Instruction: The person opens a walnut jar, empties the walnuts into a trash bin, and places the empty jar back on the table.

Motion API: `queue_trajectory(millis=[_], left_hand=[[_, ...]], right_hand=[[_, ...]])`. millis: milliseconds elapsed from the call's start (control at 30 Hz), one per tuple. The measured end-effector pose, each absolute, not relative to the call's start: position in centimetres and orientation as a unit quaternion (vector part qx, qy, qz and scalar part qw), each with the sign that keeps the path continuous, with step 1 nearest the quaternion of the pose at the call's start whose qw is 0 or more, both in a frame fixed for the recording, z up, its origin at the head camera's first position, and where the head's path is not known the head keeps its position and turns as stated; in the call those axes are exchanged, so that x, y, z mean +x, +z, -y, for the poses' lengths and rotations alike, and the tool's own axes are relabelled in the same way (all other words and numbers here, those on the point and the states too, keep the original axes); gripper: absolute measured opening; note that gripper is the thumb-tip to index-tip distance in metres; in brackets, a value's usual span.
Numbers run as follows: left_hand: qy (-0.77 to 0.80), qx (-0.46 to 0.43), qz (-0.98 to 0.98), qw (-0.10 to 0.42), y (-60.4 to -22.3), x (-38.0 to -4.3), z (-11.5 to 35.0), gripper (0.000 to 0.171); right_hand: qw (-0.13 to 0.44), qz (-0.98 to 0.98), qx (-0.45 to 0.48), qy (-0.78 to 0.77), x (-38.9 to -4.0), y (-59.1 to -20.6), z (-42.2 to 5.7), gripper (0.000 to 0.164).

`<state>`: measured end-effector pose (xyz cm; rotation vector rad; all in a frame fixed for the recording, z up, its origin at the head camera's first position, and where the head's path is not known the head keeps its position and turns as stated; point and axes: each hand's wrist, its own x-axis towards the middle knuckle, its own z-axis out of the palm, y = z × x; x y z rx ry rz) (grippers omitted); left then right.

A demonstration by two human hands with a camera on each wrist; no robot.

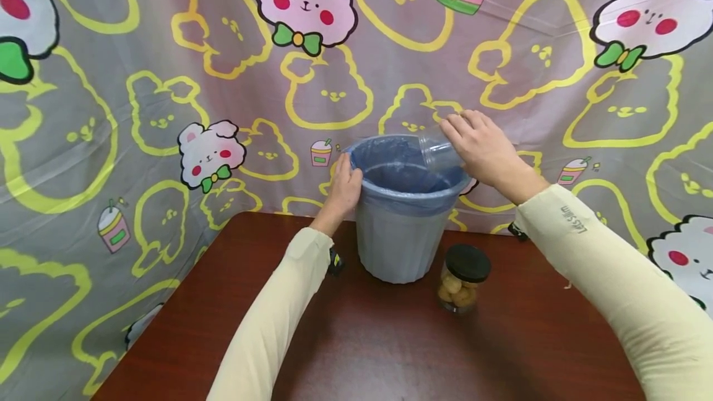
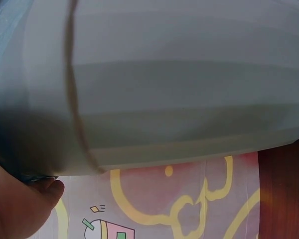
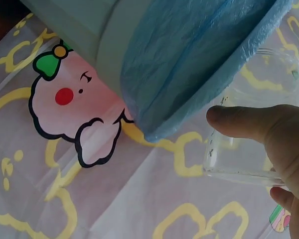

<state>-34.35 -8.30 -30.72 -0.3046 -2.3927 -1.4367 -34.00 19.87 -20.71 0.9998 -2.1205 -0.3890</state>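
Head: two jars (image 1: 437, 152), one bin (image 1: 398, 246)

From my end, one piece of lettering legible: dark print (image 1: 574, 218) on right sleeve (image 1: 618, 293), near cuff, two short lines. Reads to me like "Lets Slim"; first word clearer, second shaky. Right wrist view gives me tiny dark marks (image 3: 211, 147) on clear jar (image 3: 239, 157), too small to read. Printed cup (image 1: 114, 228) on backdrop (image 1: 379, 79) carries green label patch (image 1: 118, 237); can't make out wording.
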Motion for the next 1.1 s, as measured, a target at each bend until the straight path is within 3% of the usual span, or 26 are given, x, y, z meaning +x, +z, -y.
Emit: queue_trajectory(millis=[233,567,733,1100], left_hand=[[-0.502,-0.113,0.840,0.173,-30.4,-34.4,8.3,0.066],[-0.501,-0.108,0.842,0.170,-30.6,-34.4,8.3,0.066],[-0.502,-0.106,0.841,0.172,-30.7,-34.5,8.2,0.065],[-0.498,-0.112,0.843,0.170,-30.6,-34.5,8.2,0.065]], right_hand=[[0.373,0.844,0.369,-0.110,-33.9,-20.3,-21.1,0.090],[0.329,0.896,0.297,0.024,-33.5,-21.1,-23.8,0.088],[0.293,0.923,0.242,0.066,-33.1,-21.7,-25.0,0.097],[0.286,0.928,0.180,0.159,-31.9,-25.0,-27.9,0.108]])
